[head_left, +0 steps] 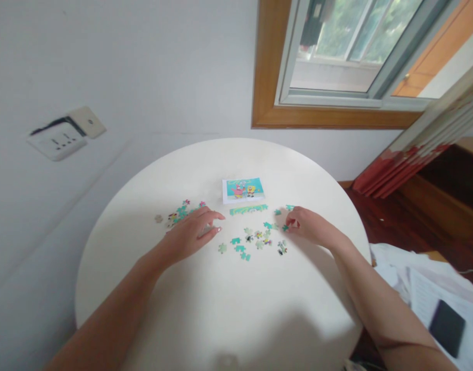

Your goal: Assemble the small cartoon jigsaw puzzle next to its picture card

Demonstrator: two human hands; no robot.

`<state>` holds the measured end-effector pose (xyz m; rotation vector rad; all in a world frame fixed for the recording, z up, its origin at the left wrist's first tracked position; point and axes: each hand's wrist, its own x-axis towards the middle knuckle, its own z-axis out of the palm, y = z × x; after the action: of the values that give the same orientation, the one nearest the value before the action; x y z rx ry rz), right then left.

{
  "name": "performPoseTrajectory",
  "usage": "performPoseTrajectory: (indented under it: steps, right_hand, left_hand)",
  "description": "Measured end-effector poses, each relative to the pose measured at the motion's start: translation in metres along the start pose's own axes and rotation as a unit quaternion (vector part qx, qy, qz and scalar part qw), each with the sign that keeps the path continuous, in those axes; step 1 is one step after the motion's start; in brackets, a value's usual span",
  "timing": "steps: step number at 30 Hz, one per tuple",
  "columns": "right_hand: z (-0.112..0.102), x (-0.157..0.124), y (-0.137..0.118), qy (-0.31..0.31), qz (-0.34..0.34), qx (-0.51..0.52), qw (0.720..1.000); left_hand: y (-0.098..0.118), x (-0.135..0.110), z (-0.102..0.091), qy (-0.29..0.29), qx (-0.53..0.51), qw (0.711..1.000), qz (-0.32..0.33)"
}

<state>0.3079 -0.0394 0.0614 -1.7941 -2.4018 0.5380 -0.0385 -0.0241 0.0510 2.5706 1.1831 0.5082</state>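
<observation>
Small jigsaw pieces lie scattered on a round white table (205, 319). My left hand (193, 232) rests flat on the table with fingers stretched out, beside a cluster of teal pieces (181, 211). My right hand (308, 224) has its fingers curled in a pinch on a teal puzzle piece (285, 228) at the table surface. Between the hands lie several loose pieces (255, 239). A joined green strip of pieces (248, 209) sits just beyond them, and behind it a small puzzle box with a cartoon picture (243, 189).
A white wall with a socket plate (58, 140) is on the left. A wood-framed window (337, 62) is behind the table. A red and white curtain (418, 154) hangs at right. White papers and a dark phone (447, 327) lie lower right.
</observation>
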Motion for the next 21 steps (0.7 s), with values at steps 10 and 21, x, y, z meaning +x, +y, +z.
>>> performPoseTrajectory:
  steps: [10, 21]
  right_hand:
    - [0.003, 0.005, 0.000, -0.009, 0.006, -0.022, 1.000]
    - [0.002, 0.010, -0.046, 0.066, -0.102, -0.075, 0.990]
  left_hand:
    - [-0.045, -0.020, -0.052, 0.173, 0.076, 0.972, -0.139]
    - [-0.069, -0.046, -0.056, 0.052, 0.017, 0.983, -0.177]
